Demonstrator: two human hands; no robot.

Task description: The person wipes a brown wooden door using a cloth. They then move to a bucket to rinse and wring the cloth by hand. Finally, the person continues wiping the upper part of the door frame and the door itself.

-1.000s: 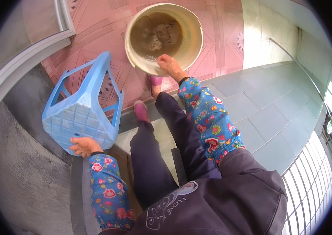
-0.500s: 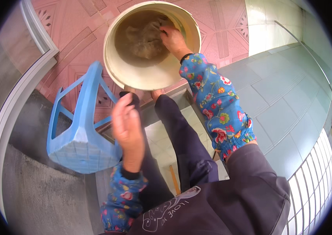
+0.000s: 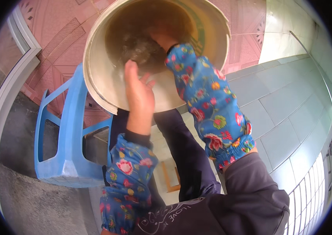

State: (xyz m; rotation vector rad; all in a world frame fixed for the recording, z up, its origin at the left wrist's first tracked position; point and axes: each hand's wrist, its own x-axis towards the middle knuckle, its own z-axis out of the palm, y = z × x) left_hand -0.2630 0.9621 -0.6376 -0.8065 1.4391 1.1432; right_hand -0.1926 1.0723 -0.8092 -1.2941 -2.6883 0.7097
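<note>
A large off-white bucket (image 3: 99, 84) stands in front of me, holding murky brown water (image 3: 152, 17). My right hand (image 3: 164, 39) is sunk in that water past the knuckles, so its fingers are hidden. Beside it a dark, wet patch, perhaps cloth (image 3: 138, 51), shows dimly under the surface. Over the near inside wall of the bucket, my left hand (image 3: 140, 92) is held with fingers apart and nothing in them, the thumb side close to the water. Both forearms wear blue floral sleeve covers (image 3: 217, 105).
A blue plastic stool (image 3: 70, 164) lies tipped at the left, close to the bucket. Pink patterned tiles (image 3: 62, 43) run behind it. Grey-green tiles (image 3: 279, 113) cover the right side, with a white grid (image 3: 307, 196) at lower right. A sliding-door frame (image 3: 9, 82) edges the left.
My left hand has moved up and forward over the bucket. The right hand has gone deeper into the water. The bucket appears larger and nearer, and the pale cloth now shows less.
</note>
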